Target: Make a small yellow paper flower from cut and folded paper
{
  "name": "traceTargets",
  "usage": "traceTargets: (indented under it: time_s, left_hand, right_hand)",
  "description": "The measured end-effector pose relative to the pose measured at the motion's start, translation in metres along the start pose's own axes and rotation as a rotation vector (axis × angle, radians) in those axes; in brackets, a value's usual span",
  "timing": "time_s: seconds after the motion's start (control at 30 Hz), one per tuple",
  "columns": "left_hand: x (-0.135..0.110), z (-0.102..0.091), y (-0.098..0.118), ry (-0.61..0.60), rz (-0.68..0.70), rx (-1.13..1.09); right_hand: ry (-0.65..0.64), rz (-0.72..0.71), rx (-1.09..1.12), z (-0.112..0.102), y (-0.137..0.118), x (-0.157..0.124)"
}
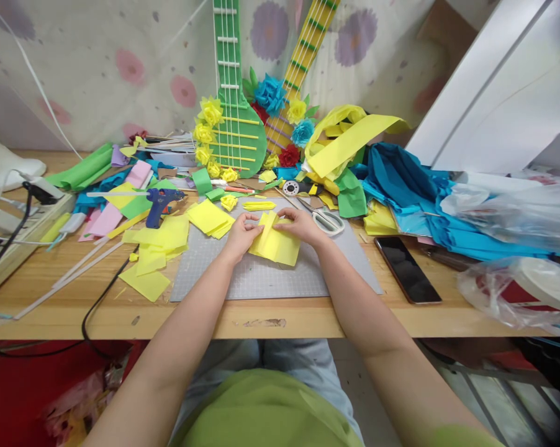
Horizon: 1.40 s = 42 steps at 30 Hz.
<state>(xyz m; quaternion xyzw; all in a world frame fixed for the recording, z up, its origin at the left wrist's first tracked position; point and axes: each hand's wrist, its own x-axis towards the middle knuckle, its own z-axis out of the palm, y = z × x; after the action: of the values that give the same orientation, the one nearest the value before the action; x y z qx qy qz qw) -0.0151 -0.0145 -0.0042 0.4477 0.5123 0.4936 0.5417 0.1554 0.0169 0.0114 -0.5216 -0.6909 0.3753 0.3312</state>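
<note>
Between my hands is a sheet of yellow crepe paper [280, 246] with folds along its upper left part. My left hand [243, 234] pinches its left edge, and my right hand [301, 225] grips the top right of it. Both hands are just above a grey cutting mat [205, 273]. A stack of yellow paper squares [210, 218] lies left of my left hand. Beyond the hands rest a folded yellow strip [259, 205] and a small yellow paper flower [228, 202]. White-handled scissors [327, 221] lie beside my right hand.
A blue glue gun [157, 206] and loose yellow sheets [161, 239] lie at left. At right are a phone [408, 270], blue paper [401, 180] and a bagged tub [526, 285]. Green [240, 133] and yellow [303, 56] paper guitars with flowers lean at the back.
</note>
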Motion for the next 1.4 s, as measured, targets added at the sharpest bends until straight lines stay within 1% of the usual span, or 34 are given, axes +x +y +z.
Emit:
traceTargets:
  time_s: [0.1, 0.23, 0.3, 0.33, 0.37, 0.43, 0.5, 0.53, 0.63, 0.7, 0.77, 0.87, 1.03, 1.2, 1.3, 1.4]
  left_hand:
    - [0.001, 0.0, -0.002, -0.007, 0.01, 0.016]
    - [0.002, -0.001, -0.004, -0.016, 0.008, 0.035]
    - [0.002, -0.001, -0.004, -0.01, 0.008, 0.023]
    - [0.003, -0.001, -0.003, 0.011, 0.013, 0.016]
    - [0.003, -0.001, -0.003, 0.046, 0.018, 0.008]
    - [0.004, -0.001, -0.002, 0.147, 0.022, -0.031]
    - [0.005, -0.001, 0.0, 0.245, 0.006, -0.113]
    - [0.005, 0.0, 0.002, 0.281, -0.006, -0.165]
    - [0.006, 0.001, 0.004, 0.341, -0.031, -0.284]
    - [0.006, 0.002, 0.005, 0.373, -0.034, -0.314]
    - [0.007, 0.002, 0.005, 0.414, -0.028, -0.331]
    - [0.008, 0.003, 0.004, 0.471, -0.013, -0.369]
    - [0.008, 0.006, 0.004, 0.458, -0.015, -0.42]
    - [0.007, 0.007, 0.007, 0.479, -0.082, -0.431]
    - [0.007, 0.008, 0.009, 0.469, -0.101, -0.443]
    - [0.006, 0.008, 0.01, 0.369, -0.116, -0.477]
  right_hand:
    - [-0.024, -0.002, 0.049, -0.001, -0.002, -0.002]
    - [-0.119, -0.029, 0.197, -0.007, -0.007, -0.006]
    - [-0.109, -0.054, 0.283, -0.012, -0.009, -0.007]
    - [-0.076, -0.057, 0.337, -0.014, -0.009, -0.007]
    - [-0.016, -0.052, 0.404, -0.015, -0.008, -0.006]
    - [0.161, -0.013, 0.563, -0.014, -0.006, -0.003]
    - [0.352, 0.054, 0.713, -0.006, -0.004, 0.002]
    - [0.401, 0.094, 0.766, -0.001, -0.004, 0.004]
    - [0.412, 0.203, 0.886, 0.019, -0.006, 0.005]
    - [0.446, 0.199, 0.967, 0.031, -0.01, 0.003]
    - [0.434, 0.202, 1.017, 0.038, -0.014, -0.001]
    - [0.342, 0.263, 1.025, 0.043, -0.019, -0.005]
    - [0.207, 0.318, 0.944, 0.044, -0.02, -0.01]
    - [0.085, 0.364, 0.817, 0.041, -0.022, -0.015]
    - [0.068, 0.38, 0.665, 0.039, -0.022, -0.014]
    - [0.101, 0.33, 0.522, 0.038, -0.013, -0.01]
